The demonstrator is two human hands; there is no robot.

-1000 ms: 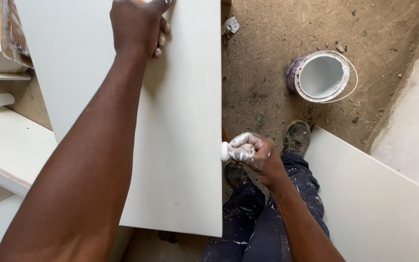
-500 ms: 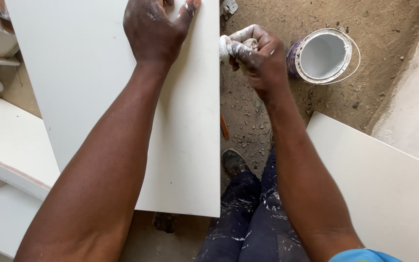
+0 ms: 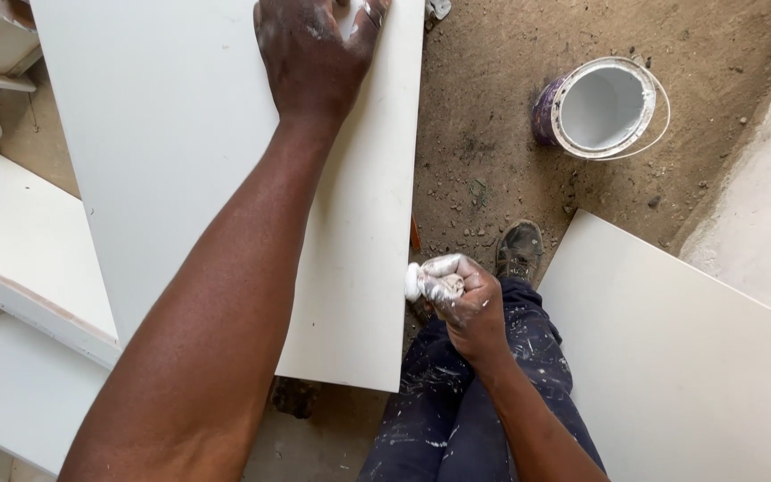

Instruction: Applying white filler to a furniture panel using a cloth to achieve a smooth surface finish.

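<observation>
Two hands on the white board [image 3: 180, 134]: left hand [image 3: 314, 54] flat at 12 o'clock, right hand [image 3: 461, 299] clenched around a white pad [image 3: 414, 281] at the 3 o'clock edge.

The one package I can see is a round paint bucket [image 3: 601, 107] standing on the dirt floor [image 3: 493, 134] ahead of me, up and to the right. Its inside is coated white and its rim is smeared white. A purple label wraps the outer wall, showing only as a narrow strip on its left side. A thin wire handle lies against the rim.
</observation>
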